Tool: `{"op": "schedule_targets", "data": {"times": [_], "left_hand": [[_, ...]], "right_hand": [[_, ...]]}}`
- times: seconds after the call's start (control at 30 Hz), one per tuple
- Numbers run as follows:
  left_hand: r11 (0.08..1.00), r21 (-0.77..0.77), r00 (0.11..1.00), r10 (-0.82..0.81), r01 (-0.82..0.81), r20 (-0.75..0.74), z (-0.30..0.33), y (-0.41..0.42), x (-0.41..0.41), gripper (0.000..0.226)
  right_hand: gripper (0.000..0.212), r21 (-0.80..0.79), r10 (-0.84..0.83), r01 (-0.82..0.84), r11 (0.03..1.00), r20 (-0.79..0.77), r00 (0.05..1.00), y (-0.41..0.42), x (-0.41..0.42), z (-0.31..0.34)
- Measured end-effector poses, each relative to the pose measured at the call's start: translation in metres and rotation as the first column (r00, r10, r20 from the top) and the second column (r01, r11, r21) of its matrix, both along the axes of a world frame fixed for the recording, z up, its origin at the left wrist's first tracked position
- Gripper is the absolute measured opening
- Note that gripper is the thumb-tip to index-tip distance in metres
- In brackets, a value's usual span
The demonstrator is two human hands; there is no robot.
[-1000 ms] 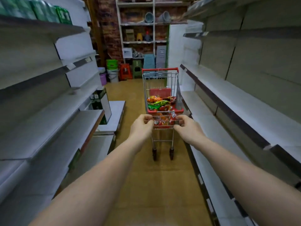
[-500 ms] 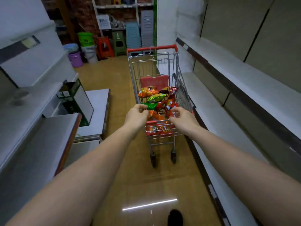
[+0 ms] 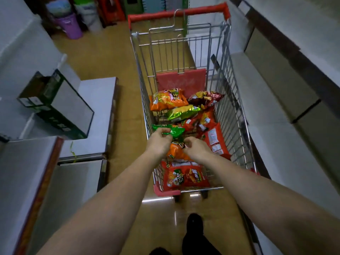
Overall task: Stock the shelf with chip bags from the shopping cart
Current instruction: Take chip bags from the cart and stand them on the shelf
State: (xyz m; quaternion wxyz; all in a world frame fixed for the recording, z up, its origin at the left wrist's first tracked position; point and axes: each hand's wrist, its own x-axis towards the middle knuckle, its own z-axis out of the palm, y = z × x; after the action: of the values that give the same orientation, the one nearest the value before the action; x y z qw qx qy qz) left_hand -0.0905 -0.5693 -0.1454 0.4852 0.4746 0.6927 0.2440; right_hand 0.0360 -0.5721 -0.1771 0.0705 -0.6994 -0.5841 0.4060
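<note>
Chrome wire makes up the small shopping cart (image 3: 226,92) with the red handle bar, which stands in the aisle between grey metal shelving (image 3: 287,111) on the right and more grey shelves on the left. Inside its basket lies a loose heap of chip bags. The left hand (image 3: 159,142) reaches over the near rim, and its fingers curl round the edge of a shiny green chip bag (image 3: 173,131), pinching it. The right hand (image 3: 196,147) hovers just beside it over a crumpled orange chip bag (image 3: 175,152); its fingers are bent, but whether they actually grasp that bag or only touch it cannot be told, since the fingertips are blurred and partly hidden. Nearest the viewer a flat red chip bag (image 3: 185,178) lies against the cart's front wire. Farther in sit a puffed orange bag (image 3: 168,99), a gold-green foil bag (image 3: 182,113) and a dark red bag (image 3: 206,98). Print on all of them is too soft to read. A dark green open carton (image 3: 55,105) stands on the left lower shelf. The cart's wheels are hidden beneath the basket.
</note>
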Motion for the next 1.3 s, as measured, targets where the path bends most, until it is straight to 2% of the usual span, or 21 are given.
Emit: {"op": "schedule_targets", "data": {"times": [0.13, 0.23, 0.4, 0.5, 0.57, 0.63, 0.67, 0.73, 0.8, 0.83, 0.93, 1.03, 1.1, 1.17, 1.23, 1.3], "left_hand": [[0.996, -0.091, 1.0, 0.019, -0.02, -0.004, -0.029, 0.039, -0.003, 0.029], [0.992, -0.124, 1.0, 0.005, -0.007, -0.017, -0.048, 0.063, -0.005, 0.031], [0.983, -0.185, 1.0, -0.019, 0.016, -0.016, -0.07, 0.088, -0.01, 0.03], [0.977, -0.205, 0.999, -0.054, 0.051, -0.005, -0.077, 0.098, -0.012, 0.03], [0.977, -0.205, 0.998, -0.056, 0.058, 0.014, -0.077, 0.104, -0.012, 0.03], [0.983, -0.176, 0.998, -0.059, 0.06, 0.01, -0.073, 0.112, -0.011, 0.028], [0.987, -0.144, 0.998, -0.066, 0.065, 0.0, -0.071, 0.116, -0.011, 0.028], [0.995, -0.077, 0.997, -0.071, 0.069, -0.021, -0.065, 0.126, -0.009, 0.03], [0.996, -0.042, 0.997, -0.079, 0.078, -0.027, -0.058, 0.135, -0.006, 0.032], [0.996, -0.039, 0.997, -0.078, 0.078, -0.012, -0.054, 0.137, -0.004, 0.033], [0.994, -0.106, 0.996, -0.002, 0.011, 0.086, -0.045, 0.144, 0.001, 0.036], [0.991, -0.13, 0.993, 0.043, -0.029, 0.107, -0.036, 0.149, 0.003, 0.039], [0.99, -0.138, 0.994, 0.044, -0.031, 0.098, -0.036, 0.153, 0.0, 0.029], [0.98, -0.191, 0.981, 0.082, -0.047, 0.177, -0.03, 0.154, -0.002, 0.011], [0.968, -0.243, 0.95, 0.132, -0.061, 0.285, -0.029, 0.156, -0.003, 0.011], [0.976, -0.214, 0.951, 0.102, -0.039, 0.292, -0.032, 0.16, -0.006, 0.013]], "right_hand": [[0.048, -0.1, 0.093, -0.089, 0.991, 0.035, 0.995, 0.035, -0.011, -0.042], [0.061, -0.152, 0.126, -0.116, 0.982, 0.058, 0.99, 0.046, -0.02, -0.076], [0.08, -0.146, 0.186, -0.168, 0.975, 0.118, 0.975, 0.051, -0.031, -0.114], [0.067, -0.064, 0.213, -0.204, 0.977, 0.171, 0.962, 0.056, -0.03, -0.129], [0.056, 0.024, 0.111, -0.117, 0.993, 0.171, 0.979, 0.065, -0.02, -0.127], [0.048, 0.038, -0.137, 0.134, 0.99, 0.112, 0.984, 0.082, -0.001, -0.113], [0.045, 0.023, -0.291, 0.29, 0.957, 0.048, 0.955, 0.092, 0.01, -0.103], [0.034, 0.018, -0.576, 0.581, 0.814, -0.103, 0.811, 0.113, 0.03, -0.081], [0.027, 0.075, -0.72, 0.746, 0.662, -0.212, 0.66, 0.133, 0.045, -0.055], [0.03, 0.119, -0.742, 0.783, 0.611, -0.257, 0.619, 0.142, 0.05, -0.041], [0.042, 0.125, -0.674, 0.828, 0.547, -0.521, 0.524, 0.156, 0.052, -0.008], [0.057, -0.085, -0.556, 0.832, 0.548, -0.78, 0.286, 0.157, 0.047, 0.008], [0.049, -0.177, -0.52, 0.824, 0.538, -0.839, 0.16, 0.157, 0.047, 0.006], [0.033, -0.251, -0.51, 0.813, 0.525, -0.857, 0.066, 0.157, 0.05, 0.001], [0.027, -0.311, -0.53, 0.79, 0.528, -0.848, 0.021, 0.154, 0.053, -0.008], [0.024, -0.354, -0.554, 0.773, 0.526, -0.832, -0.004, 0.15, 0.055, -0.015]]}}
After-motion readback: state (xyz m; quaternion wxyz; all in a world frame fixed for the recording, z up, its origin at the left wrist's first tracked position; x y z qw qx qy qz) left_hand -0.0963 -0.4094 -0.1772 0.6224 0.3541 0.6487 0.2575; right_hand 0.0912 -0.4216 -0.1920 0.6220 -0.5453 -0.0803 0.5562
